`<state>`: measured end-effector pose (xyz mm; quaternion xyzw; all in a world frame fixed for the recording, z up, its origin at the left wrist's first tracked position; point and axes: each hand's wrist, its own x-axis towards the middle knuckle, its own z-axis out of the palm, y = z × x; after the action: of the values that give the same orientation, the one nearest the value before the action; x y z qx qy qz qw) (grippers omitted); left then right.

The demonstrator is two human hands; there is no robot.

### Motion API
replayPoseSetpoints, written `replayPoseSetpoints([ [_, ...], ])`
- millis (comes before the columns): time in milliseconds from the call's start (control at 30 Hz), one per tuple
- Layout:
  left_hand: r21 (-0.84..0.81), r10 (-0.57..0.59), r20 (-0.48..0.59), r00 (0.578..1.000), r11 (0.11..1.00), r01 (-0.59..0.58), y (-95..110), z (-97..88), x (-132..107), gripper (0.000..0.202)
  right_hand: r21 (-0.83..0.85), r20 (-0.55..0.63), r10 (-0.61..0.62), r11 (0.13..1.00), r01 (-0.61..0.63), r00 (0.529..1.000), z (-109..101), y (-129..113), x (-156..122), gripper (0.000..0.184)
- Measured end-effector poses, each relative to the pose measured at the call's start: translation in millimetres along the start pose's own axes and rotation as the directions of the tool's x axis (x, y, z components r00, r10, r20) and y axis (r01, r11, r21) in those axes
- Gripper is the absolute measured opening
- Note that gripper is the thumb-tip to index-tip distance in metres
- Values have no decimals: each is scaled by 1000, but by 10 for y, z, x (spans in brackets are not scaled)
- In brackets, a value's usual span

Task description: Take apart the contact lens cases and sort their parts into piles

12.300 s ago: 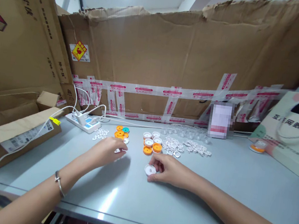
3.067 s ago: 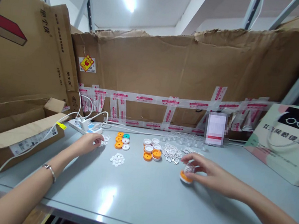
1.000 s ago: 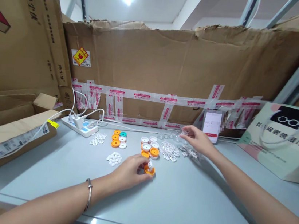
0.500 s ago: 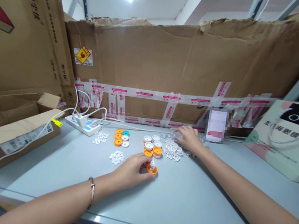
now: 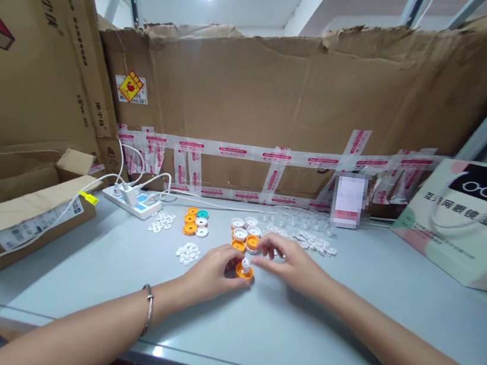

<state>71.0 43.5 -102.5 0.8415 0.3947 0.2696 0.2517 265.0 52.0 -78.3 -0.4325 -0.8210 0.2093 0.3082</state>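
My left hand [image 5: 212, 272] grips a small orange cap [image 5: 243, 272] with a white piece standing on it, resting on the grey table [image 5: 251, 327]. My right hand [image 5: 293, 265] is just right of the cap, fingers curled in a pinch close above it; whatever it pinches is too small to make out. Behind the hands sit a cluster of orange and white caps [image 5: 245, 235], a group of orange, teal and white discs [image 5: 196, 222], a heap of white pellets [image 5: 188, 252] and a scatter of white ring pieces [image 5: 307, 240].
A white power strip [image 5: 133, 201] with cables lies at the back left, beside an open cardboard box [image 5: 20, 207]. A taped cardboard wall [image 5: 278, 121] closes the back. A printed paper bag [image 5: 467, 218] lies at the right. Clear small parts [image 5: 292, 219] line the back.
My right hand came back from the clear parts at the rear to a spot beside the orange cap, fingers pinched. My left hand stayed on the cap.
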Motion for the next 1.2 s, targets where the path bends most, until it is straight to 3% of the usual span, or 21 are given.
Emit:
replayPoseSetpoints([
  [200,6,-8,-20,1000,1000,8,17,31,5,18,-12,46,49,999,-48,998,272,-133,-102,7],
  [367,18,15,-4,1000,1000,-15,24,27,9,18,-24,67,-137,990,138,988,297,-120,-143,15],
  [467,31,36,-4,999,999,-36,35,26,8,15,-32,59,-169,985,171,984,297,-127,-166,17],
  [700,-24,-55,-44,998,998,54,21,50,14,20,112,-200,-3,993,26,980,117,-262,-73,14],
  [933,50,31,-40,999,998,-29,42,36,7,20,442,-123,73,897,-11,990,174,-258,-70,19],
  [1200,42,40,-100,994,998,-36,157,-134,-39,46,667,-123,155,744,-34,980,80,-364,-73,30],
])
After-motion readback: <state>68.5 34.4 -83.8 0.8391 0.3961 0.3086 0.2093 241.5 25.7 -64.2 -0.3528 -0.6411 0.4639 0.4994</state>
